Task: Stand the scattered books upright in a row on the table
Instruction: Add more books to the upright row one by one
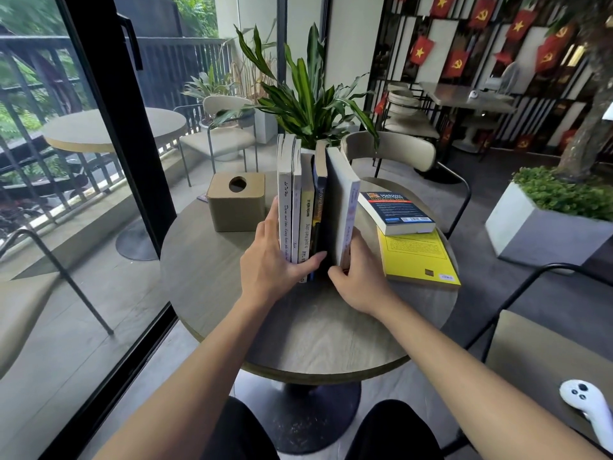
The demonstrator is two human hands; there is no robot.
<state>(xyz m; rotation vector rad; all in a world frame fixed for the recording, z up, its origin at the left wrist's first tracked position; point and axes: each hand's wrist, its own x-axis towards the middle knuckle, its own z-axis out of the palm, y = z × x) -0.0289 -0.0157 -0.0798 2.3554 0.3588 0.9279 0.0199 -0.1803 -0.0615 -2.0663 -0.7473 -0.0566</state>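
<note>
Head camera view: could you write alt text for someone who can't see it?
Two bare hands, left hand and right hand, press a row of upright paperback books together on a round grey wooden table; a dark blue book lies on a yellow book.

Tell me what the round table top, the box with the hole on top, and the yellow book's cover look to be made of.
Round table top: seemingly wood or a wood-look laminate, matte grey with visible grain streaks.
Box with the hole: possibly leather or faux leather over a stiff shell, matte tan with paler edge trim; hard to be sure.
Yellow book: paper cover, smooth and slightly glossy, printed with text.
</note>
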